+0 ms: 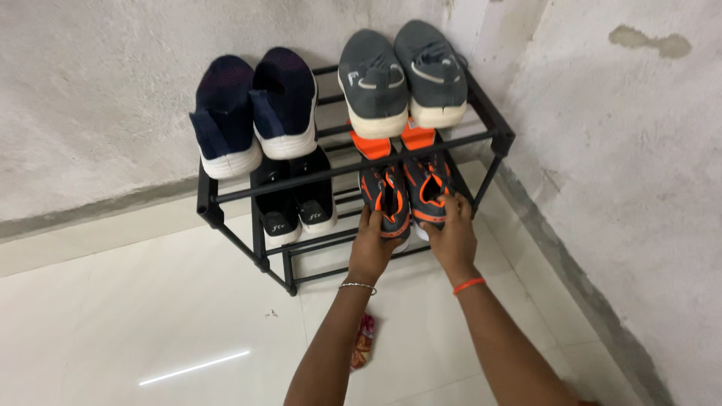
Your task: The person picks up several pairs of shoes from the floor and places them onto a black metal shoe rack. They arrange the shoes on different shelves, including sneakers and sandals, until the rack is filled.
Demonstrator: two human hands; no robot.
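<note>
A black metal shoe rack (226, 192) stands in a room corner. My left hand (374, 244) grips the heel of a grey and orange sneaker (384, 189) on the middle shelf. My right hand (450, 231) holds the heel of the matching sneaker (426, 177) beside it. Both shoes point toward the wall. A thin bracelet is on my left wrist and an orange band on my right.
The top shelf carries navy slip-on shoes (254, 109) and grey sneakers (402, 71). Black shoes with white soles (295, 197) sit on the middle shelf at left. A small colourful cloth (363, 340) lies on the white tiled floor. Rough grey walls close in behind and at right.
</note>
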